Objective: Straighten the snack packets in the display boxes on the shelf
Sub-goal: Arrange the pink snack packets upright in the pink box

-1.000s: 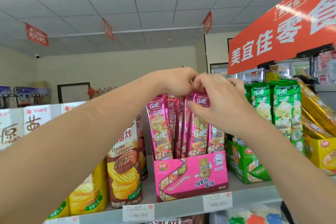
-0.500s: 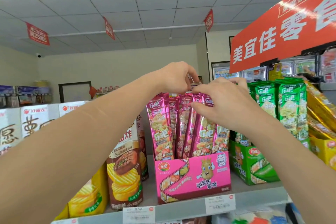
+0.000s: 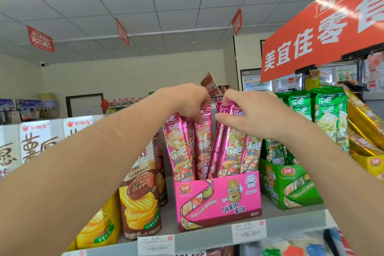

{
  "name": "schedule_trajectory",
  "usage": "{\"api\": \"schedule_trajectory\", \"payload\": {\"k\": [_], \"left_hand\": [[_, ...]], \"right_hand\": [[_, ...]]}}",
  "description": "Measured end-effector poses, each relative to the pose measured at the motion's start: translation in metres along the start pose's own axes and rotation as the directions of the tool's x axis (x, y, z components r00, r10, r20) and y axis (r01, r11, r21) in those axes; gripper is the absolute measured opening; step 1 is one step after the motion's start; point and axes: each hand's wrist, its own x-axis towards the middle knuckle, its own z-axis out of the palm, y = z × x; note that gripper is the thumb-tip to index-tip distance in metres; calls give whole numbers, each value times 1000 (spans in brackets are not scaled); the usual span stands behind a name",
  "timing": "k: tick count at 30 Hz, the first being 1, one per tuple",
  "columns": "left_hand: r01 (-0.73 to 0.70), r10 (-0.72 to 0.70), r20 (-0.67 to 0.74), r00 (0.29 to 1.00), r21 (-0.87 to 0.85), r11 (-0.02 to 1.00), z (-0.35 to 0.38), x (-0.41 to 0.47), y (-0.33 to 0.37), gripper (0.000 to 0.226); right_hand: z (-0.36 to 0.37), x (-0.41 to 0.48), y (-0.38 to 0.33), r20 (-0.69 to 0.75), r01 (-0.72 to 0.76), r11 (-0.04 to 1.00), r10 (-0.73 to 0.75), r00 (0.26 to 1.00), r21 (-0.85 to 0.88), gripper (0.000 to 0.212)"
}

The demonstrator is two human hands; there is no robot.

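Observation:
A pink display box stands on the top shelf, holding several tall pink snack packets upright. My left hand grips the tops of the left group of packets. My right hand grips the tops of the right group, which lean to the right. A gap shows between the two groups. To the right, a green display box holds green snack packets of the same kind.
Brown and yellow chip boxes stand left of the pink box. Yellow packets lean at the far right. A red overhead sign hangs above the right side. Price tags line the shelf edge.
My two hands have moved apart, splitting the pink packets into a left and a right group with a gap between. The view has shifted closer to the shelf.

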Motion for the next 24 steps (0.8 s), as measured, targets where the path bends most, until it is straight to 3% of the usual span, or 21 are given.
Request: {"api": "schedule_trajectory", "payload": {"k": [6, 8, 10, 11, 12, 15, 17, 19, 21, 24], "left_hand": [[15, -34, -177, 984, -105, 994, -13, -7, 2, 20], [27, -124, -305, 944, -305, 952, -23, -14, -1, 14], [-51, -255, -414, 874, -600, 799, -30, -25, 1, 15], [-130, -322, -494, 808, -682, 720, -31, -32, 5, 15], [-205, -374, -601, 707, -680, 704, -31, -38, 10, 15], [-368, -383, -856, 347, -500, 784, -30, -59, 27, 17], [-438, -361, -917, 170, -398, 806, -29, -72, 34, 17], [-467, -364, -929, 72, -353, 810, -28, -81, 38, 18], [-459, -358, -934, 11, -323, 828, -26, -90, 41, 17], [-472, -362, -931, -53, -296, 830, -25, -103, 44, 9]], "right_hand": [[0, -3, -3, -33, -8, 1000, 9, 999, 26, 62], [0, -3, -4, -91, 3, 998, 2, 996, 57, 66], [-2, 0, -4, -110, -2, 996, 11, 994, 84, 67], [-2, 1, -5, -102, -8, 996, 18, 995, 94, 66], [-1, 2, -5, -94, -10, 995, 19, 995, 100, 63], [0, 2, -6, -83, -10, 994, 19, 996, 107, 60], [1, 2, -9, -74, -26, 992, 36, 997, 124, 70], [0, 1, -11, -98, -42, 987, 58, 993, 155, 69], [-3, -5, -14, -225, -6, 957, 75, 971, 291, 50], [-9, -28, -25, -344, 132, 771, 118, 931, 623, 47]]}}
